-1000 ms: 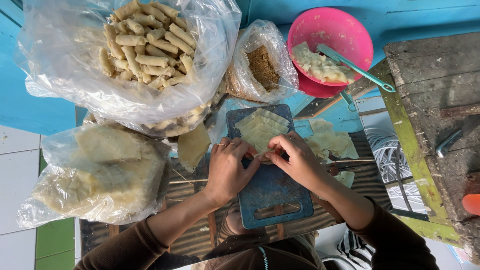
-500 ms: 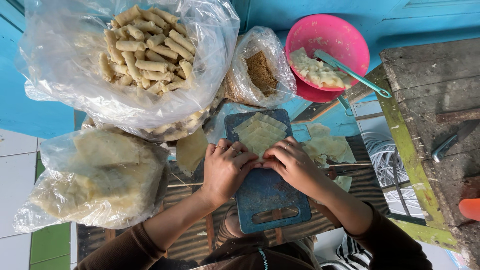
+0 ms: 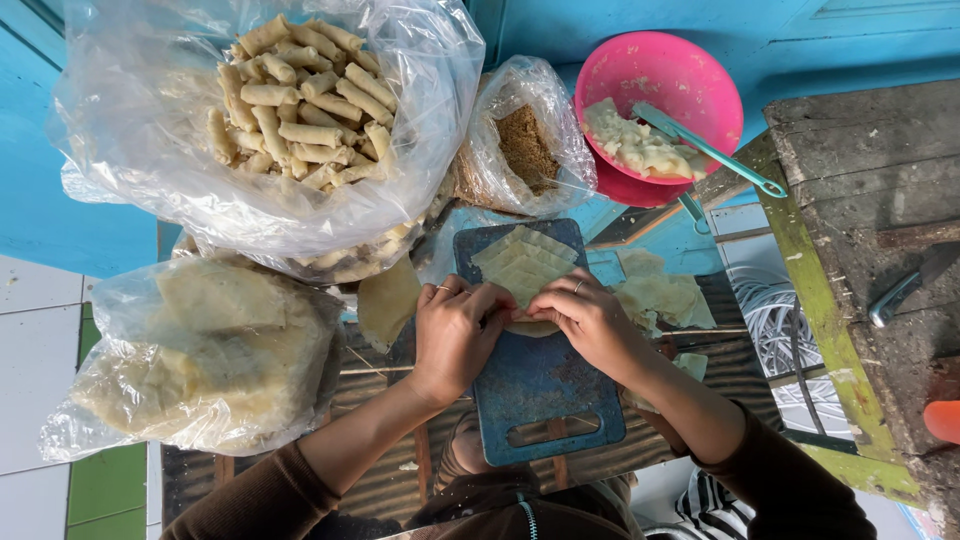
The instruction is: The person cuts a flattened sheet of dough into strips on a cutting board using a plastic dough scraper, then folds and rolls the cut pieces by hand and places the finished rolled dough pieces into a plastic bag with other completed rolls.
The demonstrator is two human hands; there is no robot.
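On a blue cutting board [image 3: 545, 385] lies a small stack of pale square wrappers [image 3: 523, 262]. My left hand [image 3: 455, 330] and my right hand [image 3: 583, 318] meet at the near edge of the stack, fingers curled over one wrapper [image 3: 530, 327] and rolling it between them. Each hand wears a ring. What lies inside the roll is hidden by my fingers.
A large clear bag of finished rolls [image 3: 300, 110] sits at the top left. A bag of flat wrappers [image 3: 200, 350] is at the left, a small bag of brown filling [image 3: 525, 145] behind the board. A pink bowl [image 3: 690, 70] holds filling and a teal spoon [image 3: 710, 150]. Loose wrappers [image 3: 660, 295] lie at the right.
Both hands have drawn closer together over the wrapper's near edge and curled tighter around it. The view has shifted slightly.
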